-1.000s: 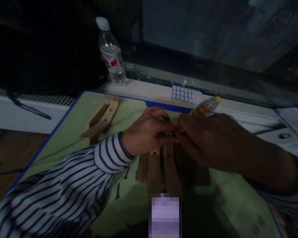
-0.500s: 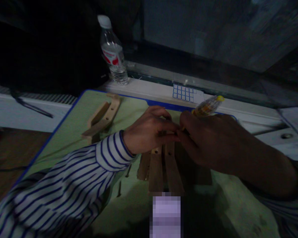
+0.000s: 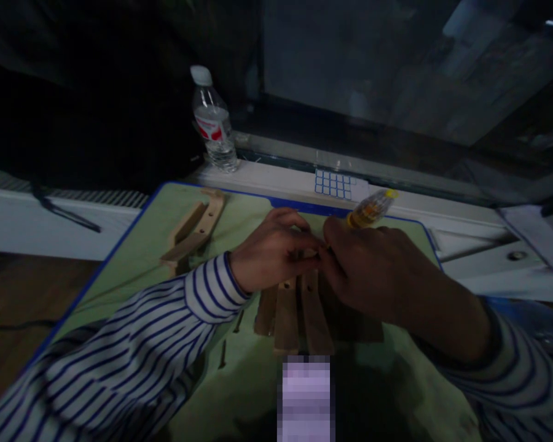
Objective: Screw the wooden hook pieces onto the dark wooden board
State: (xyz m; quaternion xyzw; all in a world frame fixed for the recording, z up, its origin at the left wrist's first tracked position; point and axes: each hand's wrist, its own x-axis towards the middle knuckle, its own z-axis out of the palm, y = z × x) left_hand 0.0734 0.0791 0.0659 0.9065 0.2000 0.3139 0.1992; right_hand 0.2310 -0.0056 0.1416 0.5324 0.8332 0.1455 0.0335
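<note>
My left hand (image 3: 273, 253) is closed in a pinch over the far ends of several wooden slats (image 3: 299, 313) lying side by side on the green mat (image 3: 129, 258). What its fingertips pinch is too small to make out. My right hand (image 3: 373, 270) is wrapped round a screwdriver with a clear yellow handle (image 3: 371, 209), whose tip points down where the two hands meet. Holes show near the slats' far ends.
A second wooden assembly (image 3: 194, 230) lies at the mat's far left. Loose screws (image 3: 222, 355) lie on the mat near my left sleeve. A water bottle (image 3: 212, 123) and a blue grid sheet (image 3: 334, 183) sit on the white sill beyond.
The view has tilted, so everything sits slightly lower and smaller. Both hands stay together over the slat ends with the screwdriver still in the right hand.
</note>
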